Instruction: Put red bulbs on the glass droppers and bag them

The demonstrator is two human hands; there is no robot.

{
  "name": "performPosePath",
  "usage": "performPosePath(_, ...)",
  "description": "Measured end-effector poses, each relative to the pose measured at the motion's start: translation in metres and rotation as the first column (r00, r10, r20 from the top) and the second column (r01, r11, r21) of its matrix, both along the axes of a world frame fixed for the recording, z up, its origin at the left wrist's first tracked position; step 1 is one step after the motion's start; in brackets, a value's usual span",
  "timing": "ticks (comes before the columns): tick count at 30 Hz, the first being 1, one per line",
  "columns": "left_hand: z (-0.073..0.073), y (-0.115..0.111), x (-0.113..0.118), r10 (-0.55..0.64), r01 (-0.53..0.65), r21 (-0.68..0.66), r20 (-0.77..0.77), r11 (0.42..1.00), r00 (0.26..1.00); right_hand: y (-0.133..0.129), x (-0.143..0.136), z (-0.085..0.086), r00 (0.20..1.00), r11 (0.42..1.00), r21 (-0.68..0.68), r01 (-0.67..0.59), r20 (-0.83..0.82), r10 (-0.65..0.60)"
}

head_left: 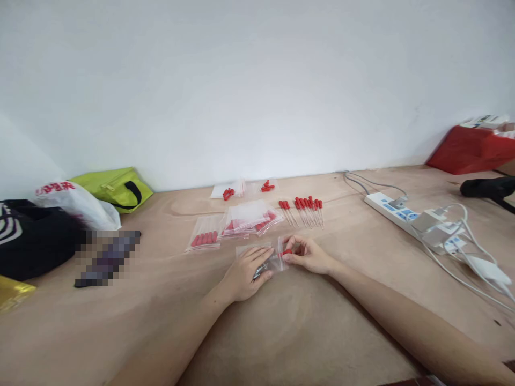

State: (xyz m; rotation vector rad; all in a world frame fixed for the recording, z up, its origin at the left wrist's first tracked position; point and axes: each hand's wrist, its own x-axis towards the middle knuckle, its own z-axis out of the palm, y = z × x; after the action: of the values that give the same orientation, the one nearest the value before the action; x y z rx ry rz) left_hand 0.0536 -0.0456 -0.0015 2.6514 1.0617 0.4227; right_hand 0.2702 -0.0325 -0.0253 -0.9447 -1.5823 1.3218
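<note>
My left hand [250, 272] lies with fingers stretched out over a small clear zip bag [277, 261]. Something dark and shiny shows between its thumb and fingers; I cannot make out what. At the bag's right end, my right hand [304, 255] pinches a dropper by its red bulb [287, 252]; any stem is hidden or too small to see. Beyond the hands are stacked clear bags [251, 214] with red bulbs inside, and another bag [205, 233] with a row of red bulbs. To the right lies a group of red-bulbed glass droppers [309, 209].
Two loose clusters of red pieces [228, 193] lie on bags near the wall. A white power strip [396, 212] with chargers and cables runs along the right. At left are a green pouch [112, 187], a white plastic bag [80, 201] and a black bag [36, 236].
</note>
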Motion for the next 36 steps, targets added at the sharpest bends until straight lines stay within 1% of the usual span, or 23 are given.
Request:
performPosePath(3, 0.0, 0.001, 0.0, -0.007, 0.007, -0.004, 0.002, 1.0, 1.0, -0.002, -0.005, -0.004, 0.998, 0.994, 0.089, 0.065, -0.003, -0.065)
performPosePath(5, 0.0, 0.001, 0.0, -0.006, 0.006, -0.016, -0.005, 1.0, 1.0, -0.003, -0.006, -0.005, 0.997, 0.99, 0.117, 0.08, -0.018, -0.079)
performPosePath(7, 0.0, 0.001, 0.0, -0.003, 0.002, -0.029, -0.016, 1.0, 1.0, -0.005, -0.007, -0.005, 0.999, 0.995, 0.093, 0.024, -0.027, -0.022)
performPosePath(9, 0.0, 0.0, 0.001, -0.003, 0.002, -0.036, -0.023, 0.999, 1.0, -0.007, -0.007, -0.004, 0.997, 0.997, 0.04, -0.062, -0.047, 0.064)
performPosePath(11, -0.001, 0.0, 0.001, -0.008, 0.007, -0.035, -0.024, 0.999, 1.0, -0.007, -0.008, -0.002, 0.99, 0.993, -0.004, -0.114, -0.084, 0.114)
performPosePath(13, 0.0, 0.001, -0.001, -0.02, 0.019, -0.034, -0.029, 0.999, 0.999, -0.006, -0.007, -0.002, 0.986, 0.991, -0.028, -0.129, -0.109, 0.125)
performPosePath(16, 0.002, 0.003, -0.007, -0.055, 0.052, -0.064, -0.041, 0.997, 0.998, 0.001, -0.001, -0.003, 0.988, 0.991, -0.059, -0.124, -0.096, 0.118)
performPosePath(19, 0.003, 0.007, -0.016, -0.044, 0.04, -0.097, -0.038, 0.995, 0.998, 0.013, 0.011, -0.006, 0.997, 0.996, -0.054, -0.066, -0.042, 0.064)
performPosePath(22, 0.001, 0.011, -0.022, 0.001, -0.004, -0.092, -0.03, 0.996, 1.0, 0.026, 0.021, -0.007, 0.999, 1.0, -0.003, -0.024, 0.038, 0.025)
performPosePath(25, -0.001, 0.014, -0.022, 0.005, -0.005, -0.07, -0.007, 0.998, 1.0, 0.03, 0.023, -0.003, 0.987, 0.988, 0.153, -0.037, 0.163, 0.012)
performPosePath(28, -0.003, 0.016, -0.021, -0.003, 0.004, -0.026, 0.042, 1.0, 0.999, 0.025, 0.02, 0.004, 0.947, 0.934, 0.348, -0.087, 0.32, -0.031)
performPosePath(30, -0.005, 0.017, -0.022, 0.001, -0.002, 0.014, 0.081, 1.0, 0.997, 0.02, 0.02, 0.007, 0.911, 0.897, 0.416, -0.15, 0.411, -0.038)
performPosePath(32, -0.007, 0.018, -0.022, 0.01, -0.014, 0.04, 0.113, 0.999, 0.994, 0.019, 0.023, 0.007, 0.881, 0.884, 0.422, -0.201, 0.472, -0.025)
performPosePath(33, -0.008, 0.018, -0.022, 0.014, -0.02, 0.044, 0.124, 0.999, 0.992, 0.021, 0.026, 0.007, 0.874, 0.894, 0.401, -0.199, 0.485, -0.023)
performPosePath(34, -0.008, 0.018, -0.022, 0.018, -0.024, 0.042, 0.13, 0.999, 0.991, 0.024, 0.029, 0.007, 0.872, 0.913, 0.374, -0.165, 0.487, -0.042)
performPosePath(35, -0.009, 0.018, -0.022, 0.023, -0.029, 0.038, 0.134, 0.999, 0.991, 0.029, 0.032, 0.007, 0.871, 0.933, 0.347, -0.096, 0.484, -0.09)
performPosePath(36, -0.009, 0.018, -0.022, 0.026, -0.031, 0.034, 0.135, 0.999, 0.991, 0.036, 0.034, 0.008, 0.86, 0.946, 0.324, 0.0, 0.484, -0.165)
